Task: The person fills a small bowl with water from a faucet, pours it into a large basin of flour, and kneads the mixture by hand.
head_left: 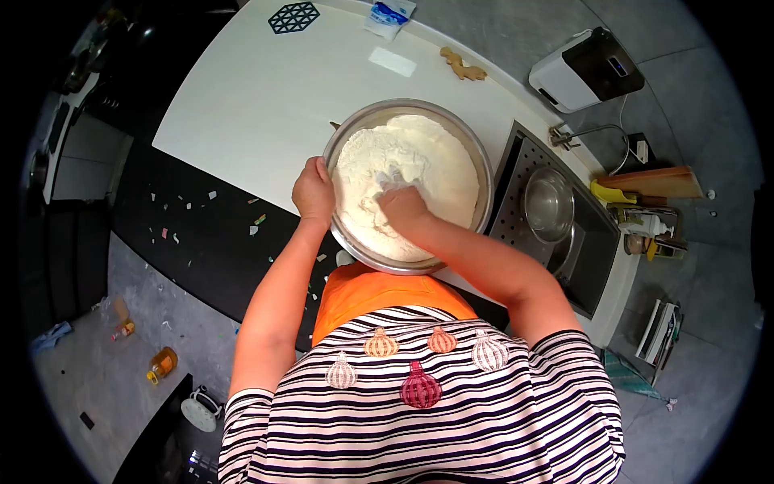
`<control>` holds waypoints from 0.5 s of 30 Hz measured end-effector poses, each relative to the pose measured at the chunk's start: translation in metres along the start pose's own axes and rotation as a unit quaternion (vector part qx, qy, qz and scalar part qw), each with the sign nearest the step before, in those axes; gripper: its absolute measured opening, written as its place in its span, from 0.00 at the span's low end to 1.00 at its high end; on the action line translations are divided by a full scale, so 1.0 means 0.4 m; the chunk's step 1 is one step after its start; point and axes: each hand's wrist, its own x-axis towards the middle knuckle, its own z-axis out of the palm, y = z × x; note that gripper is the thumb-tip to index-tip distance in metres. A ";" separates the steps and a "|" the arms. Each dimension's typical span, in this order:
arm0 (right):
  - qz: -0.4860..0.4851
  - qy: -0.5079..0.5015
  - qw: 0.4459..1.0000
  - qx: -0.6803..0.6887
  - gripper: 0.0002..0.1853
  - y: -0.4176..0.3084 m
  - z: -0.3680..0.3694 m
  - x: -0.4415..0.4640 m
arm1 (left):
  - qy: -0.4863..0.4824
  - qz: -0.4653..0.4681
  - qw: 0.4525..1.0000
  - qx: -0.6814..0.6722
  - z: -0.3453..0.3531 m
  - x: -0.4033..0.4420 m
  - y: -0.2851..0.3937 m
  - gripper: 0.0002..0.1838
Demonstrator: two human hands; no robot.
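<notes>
A wide metal bowl (pixel 486 189) full of pale flour (pixel 451 161) rests by the counter's front edge, against my body. My left hand (pixel 314 192) is closed on the bowl's left rim, thumb on top. Inside the bowl, my right hand (pixel 405 208) is closed and reaches down into a hollow in the flour. Something whitish and partly see-through shows at its fingertips, half covered by flour; I cannot make out what it is.
Right of the bowl is a sink (pixel 584 282) with a perforated drainer and a steel basin (pixel 549 205). Ginger (pixel 463 64), a blue-white packet (pixel 390 18) and a dark hexagonal trivet (pixel 293 17) lie on the counter (pixel 242 97). A cutting board (pixel 661 182) stands beyond the faucet.
</notes>
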 end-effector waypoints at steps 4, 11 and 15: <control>-0.024 0.039 0.999 -0.015 0.11 0.116 -0.013 -0.037 | 0.005 0.002 1.000 -0.010 0.001 0.000 -0.001 0.16; -0.042 -0.007 0.999 0.016 0.07 0.018 -0.146 -0.090 | 0.000 0.002 1.000 -0.010 0.001 0.002 -0.001 0.15; -0.136 -0.092 0.986 0.012 0.12 -0.064 -0.030 0.003 | 0.001 0.004 1.000 -0.022 -0.002 0.000 -0.001 0.16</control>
